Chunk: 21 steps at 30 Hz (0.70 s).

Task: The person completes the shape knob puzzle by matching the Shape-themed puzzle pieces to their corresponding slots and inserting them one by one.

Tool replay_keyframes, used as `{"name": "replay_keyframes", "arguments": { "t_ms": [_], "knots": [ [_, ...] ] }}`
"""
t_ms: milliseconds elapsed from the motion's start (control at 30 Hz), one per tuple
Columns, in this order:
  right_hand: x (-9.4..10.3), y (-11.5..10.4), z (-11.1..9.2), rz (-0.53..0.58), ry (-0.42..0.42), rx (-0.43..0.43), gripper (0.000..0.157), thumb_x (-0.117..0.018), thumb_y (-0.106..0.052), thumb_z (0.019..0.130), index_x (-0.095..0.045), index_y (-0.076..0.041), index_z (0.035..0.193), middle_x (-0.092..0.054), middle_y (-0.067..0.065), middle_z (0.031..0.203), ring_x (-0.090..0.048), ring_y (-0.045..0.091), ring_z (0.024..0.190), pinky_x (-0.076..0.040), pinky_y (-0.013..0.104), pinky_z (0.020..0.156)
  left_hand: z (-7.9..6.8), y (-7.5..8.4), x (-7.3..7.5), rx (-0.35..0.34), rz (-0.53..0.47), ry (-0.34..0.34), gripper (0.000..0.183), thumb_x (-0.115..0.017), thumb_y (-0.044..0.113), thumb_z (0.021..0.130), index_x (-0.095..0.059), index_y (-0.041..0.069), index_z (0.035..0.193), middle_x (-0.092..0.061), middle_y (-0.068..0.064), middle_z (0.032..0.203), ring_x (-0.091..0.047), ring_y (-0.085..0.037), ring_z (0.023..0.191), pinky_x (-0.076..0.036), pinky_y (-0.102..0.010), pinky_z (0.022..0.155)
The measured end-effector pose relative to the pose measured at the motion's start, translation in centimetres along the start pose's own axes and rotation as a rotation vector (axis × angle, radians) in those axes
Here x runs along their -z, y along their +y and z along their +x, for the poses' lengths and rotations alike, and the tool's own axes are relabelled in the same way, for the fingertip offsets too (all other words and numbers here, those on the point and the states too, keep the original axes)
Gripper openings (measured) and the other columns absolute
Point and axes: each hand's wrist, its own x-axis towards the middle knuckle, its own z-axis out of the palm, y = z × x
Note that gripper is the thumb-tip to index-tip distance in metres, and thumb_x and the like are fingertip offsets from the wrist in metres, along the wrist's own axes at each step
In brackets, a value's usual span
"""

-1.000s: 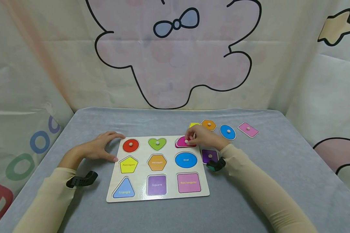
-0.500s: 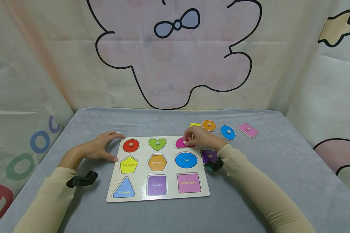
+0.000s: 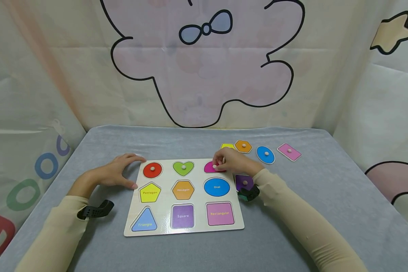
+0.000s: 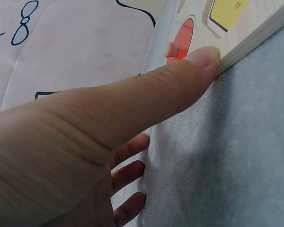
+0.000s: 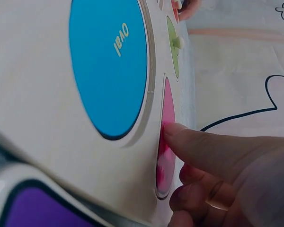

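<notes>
A white wooden shape puzzle board (image 3: 166, 196) lies on the table. My left hand (image 3: 117, 170) rests at its left side, thumb on the edge and a fingertip by the top left corner. In the left wrist view the thumb is stretched out and the other fingers sit lower, at the cloth. My right hand (image 3: 236, 160) pinches the knob of a magenta half-round puzzle piece (image 3: 209, 167), which lies in the top right recess, partly covered by the fingers. A red circle piece (image 3: 152, 170) and a green heart piece (image 3: 183, 168), both with knobs, fill the other top recesses.
Beyond the board lie a yellow piece (image 3: 226, 145), half hidden, an orange hexagon (image 3: 242, 146), a blue oval (image 3: 265, 155) and a pink rectangle (image 3: 289, 152). A purple square piece (image 3: 243, 182) lies beside the board, under the right wrist. A printed curtain (image 3: 204, 75) hangs behind.
The magenta piece, offset over its recess a second ago, has shifted slightly left and lines up with the outline. My left hand has stayed put.
</notes>
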Motion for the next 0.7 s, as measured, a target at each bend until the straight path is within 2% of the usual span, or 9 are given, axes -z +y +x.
{"name": "replay_keyframes", "arguments": {
  "t_ms": [200,433,700],
  "knots": [
    [0.1,0.0,-0.1,0.001,-0.002,-0.003,0.007,-0.074,-0.020,0.093,-0.072,-0.013,0.094,-0.056,0.003,0.080,-0.053,0.017,0.082,-0.048,0.022,0.066,0.0,0.1,-0.1,0.009,0.003,0.001,0.087,-0.087,0.044,0.074,-0.046,0.021,0.147,-0.028,-0.026,0.158,-0.026,-0.052,0.141,-0.027,-0.080,0.108],
    [1.1,0.0,0.0,-0.001,0.020,0.048,0.011,-0.076,-0.019,0.091,-0.074,-0.009,0.095,-0.059,0.004,0.079,-0.053,0.018,0.081,-0.047,0.022,0.066,0.0,0.1,-0.2,0.014,0.004,0.002,0.088,-0.088,0.044,0.074,-0.046,0.021,0.148,-0.028,-0.026,0.159,-0.026,-0.052,0.141,-0.027,-0.081,0.108],
    [2.6,1.4,0.1,0.014,0.071,0.071,0.011,-0.072,-0.018,0.092,-0.073,-0.008,0.096,-0.062,0.004,0.084,-0.056,0.019,0.086,-0.049,0.025,0.069,0.0,0.3,-0.1,0.027,0.000,-0.001,0.088,-0.088,0.043,0.073,-0.046,0.021,0.147,-0.027,-0.026,0.159,-0.026,-0.053,0.141,-0.027,-0.080,0.108]
  ]
}}
